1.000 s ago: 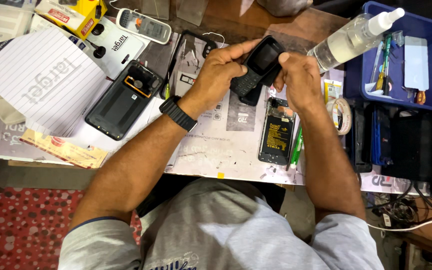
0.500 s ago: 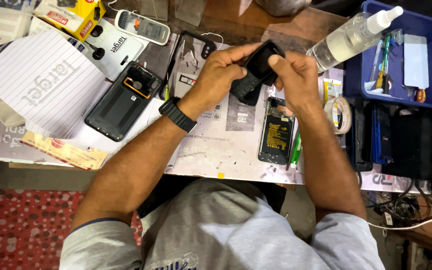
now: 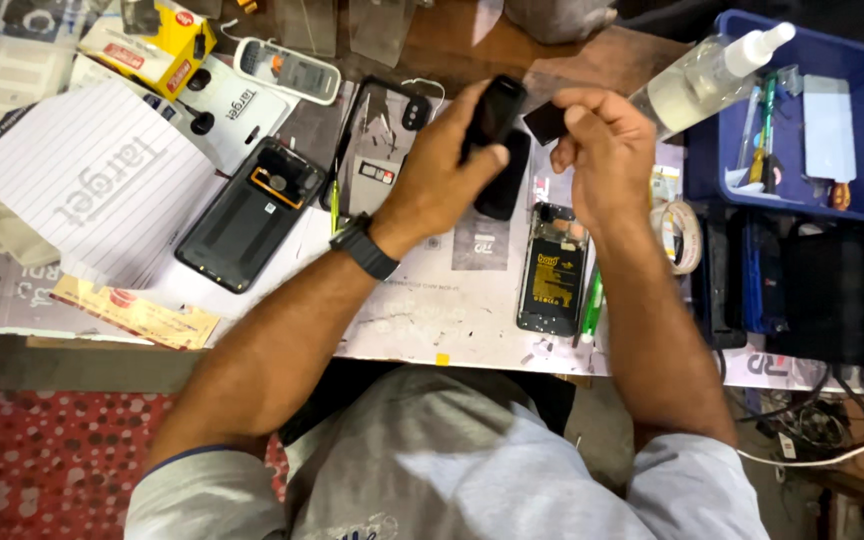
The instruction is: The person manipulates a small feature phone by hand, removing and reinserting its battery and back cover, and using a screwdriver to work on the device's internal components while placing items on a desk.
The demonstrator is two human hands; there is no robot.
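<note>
My left hand (image 3: 442, 165) grips a small black phone-like device (image 3: 490, 118), held upright above the workbench. A second dark phone-shaped piece (image 3: 502, 185) shows just below it. My right hand (image 3: 602, 150) pinches a small flat black piece (image 3: 544, 122) right beside the device's top edge. Under my right wrist an opened phone with a yellow-labelled battery (image 3: 553, 268) lies face down on the white mat (image 3: 432, 320). A black watch (image 3: 364, 248) sits on my left wrist.
A dark phone back cover (image 3: 250, 215) and a lined white pad (image 3: 92, 190) lie at left. A clear case (image 3: 377, 150) lies behind my left hand. A blue tray (image 3: 712, 150) with tools stands at right, beside a white-capped plastic bottle (image 3: 707, 75) and a tape roll (image 3: 680, 235).
Both hands held one black device together; now they have drawn apart. The left hand has turned the device upright, and the right hand has come away with a small black piece.
</note>
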